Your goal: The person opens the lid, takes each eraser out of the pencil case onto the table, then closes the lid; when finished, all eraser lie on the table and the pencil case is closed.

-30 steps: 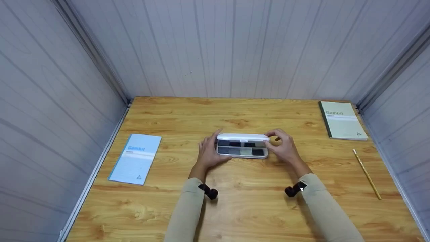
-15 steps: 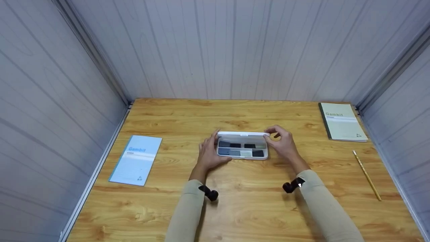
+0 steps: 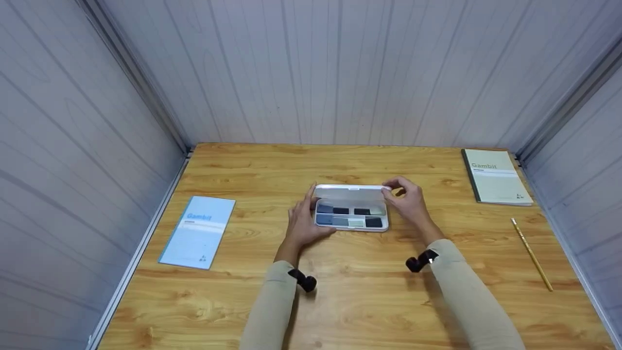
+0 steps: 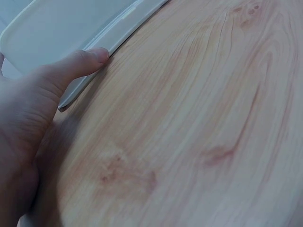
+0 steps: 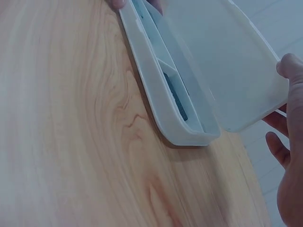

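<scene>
A white plastic pencil case [image 3: 352, 228] lies in the middle of the table with its lid [image 3: 350, 193] raised on the far side. Dark and pale rectangular patches show in its divided inside. My left hand [image 3: 302, 221] holds the case's left end, thumb along the front wall and fingers behind. In the left wrist view the thumb [image 4: 85, 61] presses on the front edge. With thumb and fingers, my right hand [image 3: 409, 201] pinches the lid's right corner. The right wrist view shows the tilted lid [image 5: 222, 61] between that thumb and fingers, above the compartments.
A blue notebook [image 3: 198, 233] lies on the left of the wooden table [image 3: 359, 301]. At the back right is a cream notebook [image 3: 498, 176] with a dark spine. Nearer, on the right, lies a yellow pencil [image 3: 532, 255]. Pale walls [image 3: 311, 73] enclose the table's back and sides.
The lid has swung up and back from nearly closed, showing more of the inside. My right hand has moved away from me with it. My left hand keeps its place on the case.
</scene>
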`<state>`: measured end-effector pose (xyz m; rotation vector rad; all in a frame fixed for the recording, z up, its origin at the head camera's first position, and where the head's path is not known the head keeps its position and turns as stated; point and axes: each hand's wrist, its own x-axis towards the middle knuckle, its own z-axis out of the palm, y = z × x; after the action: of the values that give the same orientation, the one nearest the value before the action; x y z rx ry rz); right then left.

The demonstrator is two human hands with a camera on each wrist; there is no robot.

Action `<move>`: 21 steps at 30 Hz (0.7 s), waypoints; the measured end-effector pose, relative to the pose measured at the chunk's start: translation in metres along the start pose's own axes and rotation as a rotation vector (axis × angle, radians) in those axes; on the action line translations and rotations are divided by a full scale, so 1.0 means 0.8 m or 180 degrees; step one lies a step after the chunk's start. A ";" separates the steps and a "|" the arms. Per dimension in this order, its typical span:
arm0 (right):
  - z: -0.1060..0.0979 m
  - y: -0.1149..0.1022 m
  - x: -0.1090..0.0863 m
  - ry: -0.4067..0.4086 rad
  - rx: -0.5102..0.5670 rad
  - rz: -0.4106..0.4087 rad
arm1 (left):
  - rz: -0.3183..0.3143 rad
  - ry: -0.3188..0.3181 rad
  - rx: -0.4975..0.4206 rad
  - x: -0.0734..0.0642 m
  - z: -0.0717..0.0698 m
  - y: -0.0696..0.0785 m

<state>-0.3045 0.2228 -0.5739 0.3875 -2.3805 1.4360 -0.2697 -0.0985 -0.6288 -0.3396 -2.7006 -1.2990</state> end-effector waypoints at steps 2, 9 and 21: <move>0.001 0.000 0.004 0.0013 0.0023 0.0017 | 0.0005 0.0001 -0.0004 0.000 0.000 0.000; 0.005 0.000 0.013 0.0002 0.0045 0.0191 | 0.0017 0.0021 0.0006 0.001 0.001 -0.002; 0.007 0.000 0.024 -0.0011 0.0044 0.0425 | 0.0021 0.0033 0.0042 0.001 0.001 0.000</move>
<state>-0.3228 0.2168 -0.5684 0.2385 -2.4410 1.5106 -0.2705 -0.0977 -0.6292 -0.3391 -2.6958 -1.2768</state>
